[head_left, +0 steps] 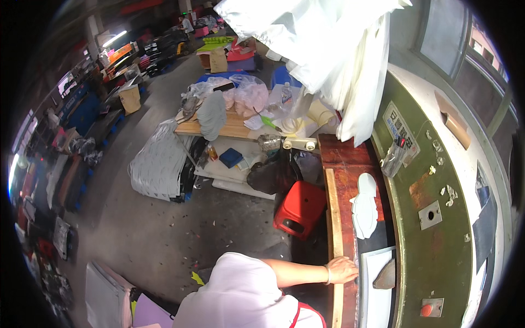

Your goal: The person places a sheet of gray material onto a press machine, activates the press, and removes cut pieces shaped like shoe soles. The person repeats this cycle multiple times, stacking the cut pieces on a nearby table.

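White sleeve (235,290) is closest to the camera, bare forearm reaching out of it over the bench edge. Left hand (343,269) rests palm down on the wooden strip (333,218), fingers close together and slightly bent; can't tell whether they pinch anything. Right hand is out of view.

Pale cut pieces (363,210) lie in an uneven pile on the red bench top (344,150), ahead of the hand and apart from it. Stone (385,276) sits on a white sheet (373,295) just beside the fingertips.

Risks as I judge them:
- Pile is loosely fanned, so a forearm brush could skew it or push pieces into the dark band beside the green panel (448,235).
- A tug on the sheet with the stone on top could drag or tip the stone onto the fingers.
- Wooden strip: if the edge is rough, a sliding palm could catch a splinter.
- Hanging white material (350,60) could snag or block the view on a lean-in.
- Red stool (299,208) stands close to the bench; stepping that way could mean a trip.
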A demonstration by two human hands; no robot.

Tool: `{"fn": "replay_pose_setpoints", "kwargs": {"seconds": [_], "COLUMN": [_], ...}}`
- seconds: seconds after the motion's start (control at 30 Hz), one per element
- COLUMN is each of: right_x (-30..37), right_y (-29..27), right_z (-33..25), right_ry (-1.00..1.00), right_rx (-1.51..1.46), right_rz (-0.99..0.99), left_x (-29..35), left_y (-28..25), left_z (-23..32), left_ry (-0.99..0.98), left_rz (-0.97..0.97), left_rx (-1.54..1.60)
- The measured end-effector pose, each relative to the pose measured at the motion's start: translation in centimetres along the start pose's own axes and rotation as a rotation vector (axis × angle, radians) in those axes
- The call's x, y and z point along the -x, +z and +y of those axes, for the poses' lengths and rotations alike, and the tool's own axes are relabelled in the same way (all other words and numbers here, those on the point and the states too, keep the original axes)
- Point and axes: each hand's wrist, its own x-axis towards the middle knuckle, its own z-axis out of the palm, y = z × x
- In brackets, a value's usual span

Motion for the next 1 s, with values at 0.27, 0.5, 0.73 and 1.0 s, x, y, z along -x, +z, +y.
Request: {"fn": "replay_pose_setpoints", "kwargs": {"seconds": [0.27, 0.5, 0.73, 1.0], "right_x": [-0.7, 5.4, 5.4, 6.7], "right_y": [12.9, 15.2, 10.4, 7.0], "right_z": [-10.5, -16.3, -15.4, -10.7], "right_ry": [-0.256, -0.241, -0.056, -0.163], "right_rx": [-0.197, -0.067, -0.52, -0.175], "right_rz": [-0.46, -0.407, -0.423, -0.291], "left_x": [8.4, 12.6, 14.6, 14.5], "left_y": [-5.2, -8.8, -9.3, -9.1], "left_z": [-1.6, -3.4, -4.2, -4.3], "left_ry": [0.045, 0.213, 0.271, 0.293], "left_rz": [-0.117, 0.015, -0.073, -0.1], "left_rx": [-0.112, -0.103, -0.156, -0.183]}}
